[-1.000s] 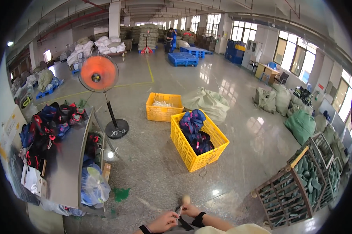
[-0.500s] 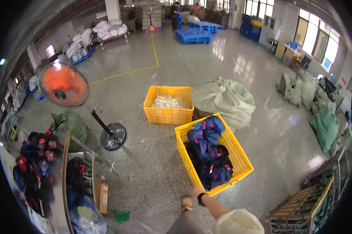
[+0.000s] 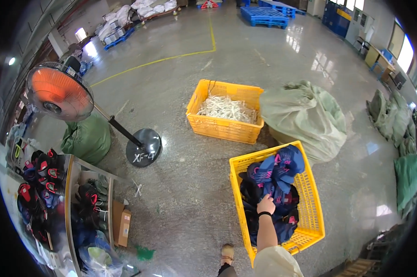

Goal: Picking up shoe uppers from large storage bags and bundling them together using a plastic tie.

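Note:
My right hand, with a dark band at the wrist, reaches down into a yellow plastic crate. Its fingers are closed at a navy shoe in the middle of the pile; the exact grip is partly hidden by the hand. Around it lie several more navy shoes with pink markings, heaped together, some darker ones along the crate's left side. Whether they are finished shoes or only uppers cannot be made out. My left hand is not in view.
A second yellow crate holds white strips. Beside it bulges a pale green sack. A standing orange fan has a round black base. At left stands a shelf with dark shoes, beside a cardboard box.
My right hand has moved from the crate's near left rim into the shoes. The view has tilted down and shifted, and the crate now stands closer in front of me.

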The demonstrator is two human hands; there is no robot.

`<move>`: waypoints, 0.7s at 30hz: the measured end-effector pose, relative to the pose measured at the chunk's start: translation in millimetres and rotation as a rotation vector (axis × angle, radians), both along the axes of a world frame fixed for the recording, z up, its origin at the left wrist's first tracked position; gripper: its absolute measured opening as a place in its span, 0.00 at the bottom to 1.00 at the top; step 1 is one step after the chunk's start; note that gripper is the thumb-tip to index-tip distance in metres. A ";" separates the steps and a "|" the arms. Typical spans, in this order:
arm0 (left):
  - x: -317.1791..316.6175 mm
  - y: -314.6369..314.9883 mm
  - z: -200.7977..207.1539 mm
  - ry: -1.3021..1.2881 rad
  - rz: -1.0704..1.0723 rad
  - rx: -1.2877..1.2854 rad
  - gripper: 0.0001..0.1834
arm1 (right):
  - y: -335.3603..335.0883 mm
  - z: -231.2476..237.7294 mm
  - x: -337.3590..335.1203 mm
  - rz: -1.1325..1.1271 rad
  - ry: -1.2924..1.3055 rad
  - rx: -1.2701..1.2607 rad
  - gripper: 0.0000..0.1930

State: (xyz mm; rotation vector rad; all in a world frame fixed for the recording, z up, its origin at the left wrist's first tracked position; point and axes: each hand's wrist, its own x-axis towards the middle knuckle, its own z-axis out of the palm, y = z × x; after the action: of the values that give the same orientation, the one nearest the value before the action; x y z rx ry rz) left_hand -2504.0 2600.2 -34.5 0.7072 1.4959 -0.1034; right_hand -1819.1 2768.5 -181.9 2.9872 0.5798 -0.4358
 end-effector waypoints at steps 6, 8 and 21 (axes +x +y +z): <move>-23.4 -28.2 10.4 -0.123 0.379 -0.159 0.19 | 2.4 50.6 42.4 0.058 -0.066 0.037 0.13; 39.2 21.5 68.9 -0.076 -0.636 0.571 0.20 | 5.6 96.3 77.6 0.048 -0.016 0.015 0.14; -3.7 7.5 3.8 0.108 -0.264 0.671 0.17 | 135.8 488.8 -18.6 1.087 -0.300 0.230 0.08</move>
State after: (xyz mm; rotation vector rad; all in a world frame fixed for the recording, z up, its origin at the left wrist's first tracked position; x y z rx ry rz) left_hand -2507.7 2607.7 -30.8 1.4567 1.5364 0.1735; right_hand -1837.7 2904.3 307.0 2.2974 2.0690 0.1752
